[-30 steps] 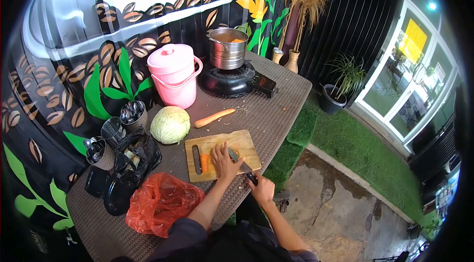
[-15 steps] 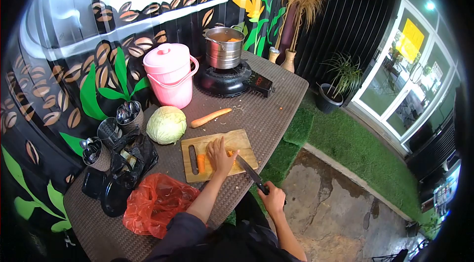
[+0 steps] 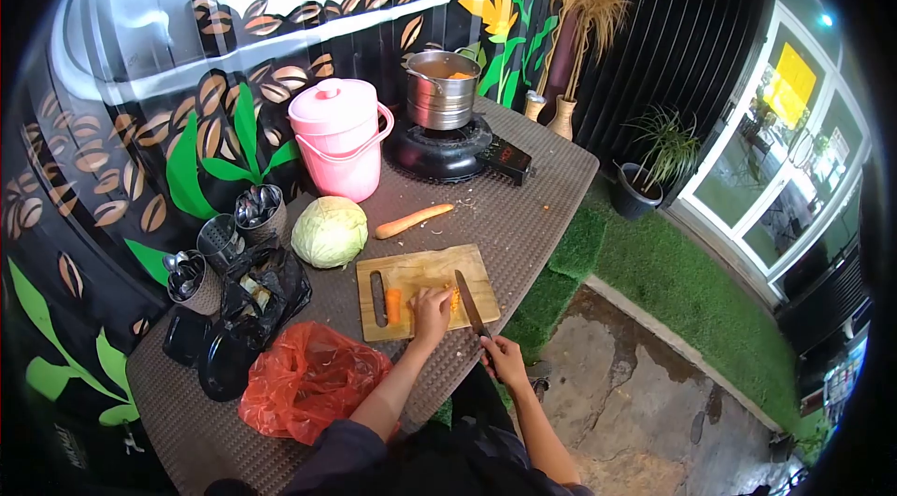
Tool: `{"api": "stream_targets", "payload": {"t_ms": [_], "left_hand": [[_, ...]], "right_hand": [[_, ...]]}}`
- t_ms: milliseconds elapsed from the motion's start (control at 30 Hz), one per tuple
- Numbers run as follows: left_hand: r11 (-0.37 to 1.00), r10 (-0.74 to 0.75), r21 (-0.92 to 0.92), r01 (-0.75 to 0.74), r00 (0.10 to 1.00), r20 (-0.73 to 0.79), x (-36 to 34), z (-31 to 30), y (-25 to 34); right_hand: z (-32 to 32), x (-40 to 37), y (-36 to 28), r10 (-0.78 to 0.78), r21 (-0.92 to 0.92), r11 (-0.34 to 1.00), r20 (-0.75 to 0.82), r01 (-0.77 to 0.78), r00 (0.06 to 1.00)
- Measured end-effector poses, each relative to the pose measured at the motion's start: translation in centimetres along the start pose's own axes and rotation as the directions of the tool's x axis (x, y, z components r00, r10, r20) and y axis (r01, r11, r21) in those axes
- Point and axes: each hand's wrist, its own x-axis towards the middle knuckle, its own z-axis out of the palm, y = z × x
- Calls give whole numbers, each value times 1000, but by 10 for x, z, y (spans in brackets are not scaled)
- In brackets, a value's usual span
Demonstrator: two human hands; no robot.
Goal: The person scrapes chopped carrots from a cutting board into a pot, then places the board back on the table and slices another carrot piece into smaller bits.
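A wooden cutting board (image 3: 411, 270) with a handle slot lies near the table's front edge. On it, my left hand (image 3: 431, 313) has its fingers curled together over carrot, mostly hidden beneath them. Small chopped carrot pieces (image 3: 455, 301) show just right of those fingers. A cut carrot piece (image 3: 393, 305) rests between my left hand and the slot. My right hand (image 3: 505, 361) grips the black handle of a knife (image 3: 470, 303), whose blade lies over the board's right part, beside the chopped pieces. Behind the board is a whole peeled carrot (image 3: 414, 220).
A cabbage (image 3: 329, 233), pink lidded bucket (image 3: 338, 143) and steel pot (image 3: 440, 104) on a black stove (image 3: 439, 152) stand farther back. Utensil holders (image 3: 260, 216), a black plastic bag (image 3: 266, 289) and a red plastic bag (image 3: 313, 379) are at left. The table edge (image 3: 542, 258) runs along the right.
My left hand's spread fingers have curled in over the carrot. The knife has swung to a steeper angle across the board's right part. The view has shifted slightly.
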Motion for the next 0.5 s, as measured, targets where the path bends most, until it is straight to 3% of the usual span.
{"api": "stream_targets", "payload": {"t_ms": [133, 233, 333, 500], "left_hand": [[998, 15, -64, -13, 1000, 25, 2, -7, 1], [977, 40, -205, -57, 995, -88, 7, -15, 9], [967, -46, -251, 44, 999, -5, 7, -37, 21], [998, 42, 44, -33, 975, -216, 3, -58, 5]], "right_hand": [[6, 10, -2, -39, 22, 999, 26, 38, 999], [6, 12, -6, -25, 70, 997, 33, 23, 999], [7, 13, -3, 8, 117, 993, 30, -11, 1000], [14, 15, 6, -4, 5, 1000, -11, 4, 1000]]}}
